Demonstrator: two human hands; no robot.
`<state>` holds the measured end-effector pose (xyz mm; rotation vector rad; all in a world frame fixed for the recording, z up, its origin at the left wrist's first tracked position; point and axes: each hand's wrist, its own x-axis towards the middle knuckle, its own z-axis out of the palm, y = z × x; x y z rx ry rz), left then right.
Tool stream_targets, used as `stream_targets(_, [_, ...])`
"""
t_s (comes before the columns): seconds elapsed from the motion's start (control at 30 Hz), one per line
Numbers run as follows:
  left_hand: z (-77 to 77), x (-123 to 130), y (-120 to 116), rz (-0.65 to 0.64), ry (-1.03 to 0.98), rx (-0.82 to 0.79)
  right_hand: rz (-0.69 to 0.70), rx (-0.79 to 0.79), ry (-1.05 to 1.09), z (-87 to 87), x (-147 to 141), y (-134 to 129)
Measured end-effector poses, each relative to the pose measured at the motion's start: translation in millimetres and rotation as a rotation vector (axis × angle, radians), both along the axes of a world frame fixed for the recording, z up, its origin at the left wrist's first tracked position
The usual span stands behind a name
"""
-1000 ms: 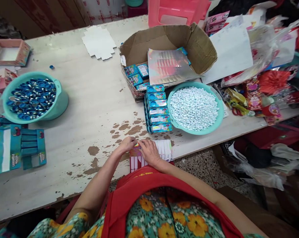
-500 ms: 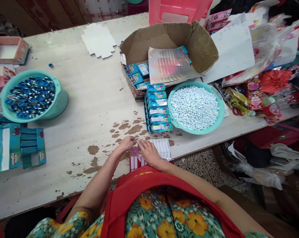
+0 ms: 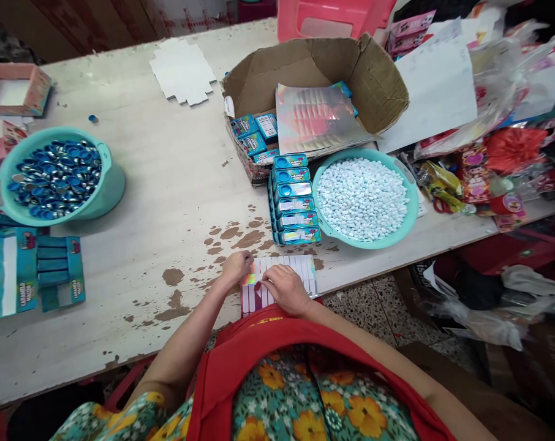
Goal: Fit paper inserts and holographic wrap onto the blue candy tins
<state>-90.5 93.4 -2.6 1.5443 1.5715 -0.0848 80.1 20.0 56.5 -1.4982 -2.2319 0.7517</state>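
My left hand [image 3: 237, 267] is closed at the left edge of a sheet of white strips [image 3: 305, 269], beside a small shiny rainbow patch [image 3: 249, 279]. What its fingertips hold is too small to make out. Over the middle of the sheet, my right hand [image 3: 284, 289] is curled, thumb and forefinger together at a strip; anything between them cannot be made out. Just beyond the sheet stands a block of blue candy packs [image 3: 298, 204], touching a teal basin of pale pellets [image 3: 362, 199].
Behind the packs, a cardboard box [image 3: 305, 61] holds blue packs and a shiny sheet. A teal basin of blue caps [image 3: 59, 177] stands at the left, above blue cartons [image 3: 22, 269]. Plastic bags and wrappers [image 3: 489, 135] crowd the right side. A pink stool [image 3: 337, 18] is at the back.
My right hand has drawn slightly right and its flatter fingers have curled inward. More white strips show between my hands. My left hand has barely moved.
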Motion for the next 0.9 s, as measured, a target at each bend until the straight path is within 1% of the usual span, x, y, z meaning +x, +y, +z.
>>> stream_targets(0.03, [11.2, 1, 0, 0.049, -0.028, 0.065, -0.039, 0.003, 0.046, 13.7, 3, 3])
stream_targets(0.07, [24.7, 2, -1, 0.108, -0.101, 0.131, -0.08, 0.01, 0.092, 27.9, 7, 7])
stream_targets(0.13, [56.0, 5, -1, 0.185, -0.349, 0.202, -0.161, 0.026, 0.183, 54.9, 14, 14])
stream_targets(0.17, [71.7, 8, -1, 0.17, -0.482, 0.179, -0.204, 0.033, 0.227, 66.3, 18, 18])
stream_targets(0.23, [98.1, 15, 0, 0.054, -0.65, 0.047, -0.295, 0.038, 0.299, 82.7, 24, 27])
stream_targets(0.27, [107.6, 20, 2, 0.009, -0.687, -0.019, -0.344, 0.039, 0.321, 87.3, 27, 32])
stream_targets(0.33, [119.1, 30, 10, 0.004, -0.726, -0.097, -0.436, 0.051, 0.323, 89.7, 31, 43])
stream_targets(0.43, [125.5, 42, 34, 0.059, -0.78, -0.1, -0.552, 0.126, 0.279, 82.8, 36, 67])
stream_targets(0.53, [130.7, 49, 69, 0.055, -0.803, -0.012, -0.657, 0.233, 0.244, 72.3, 41, 99])
stream_targets(0.63, [133.2, 57, 105, 0.032, -0.812, 0.078, -0.736, 0.271, 0.199, 63.1, 47, 133])
stream_targets(0.7, [129.9, 62, 122, 0.037, -0.808, 0.111, -0.77, 0.239, 0.2, 57.6, 50, 150])
stream_targets(0.77, [122.7, 66, 132, 0.064, -0.817, 0.116, -0.799, 0.178, 0.241, 51.9, 52, 160])
stream_targets(0.83, [113.4, 69, 134, 0.1, -0.854, 0.084, -0.826, 0.122, 0.286, 46.2, 54, 165])
stream_targets(0.9, [103.0, 71, 131, 0.131, -0.871, 0.038, -0.867, 0.087, 0.322, 40.8, 57, 167])
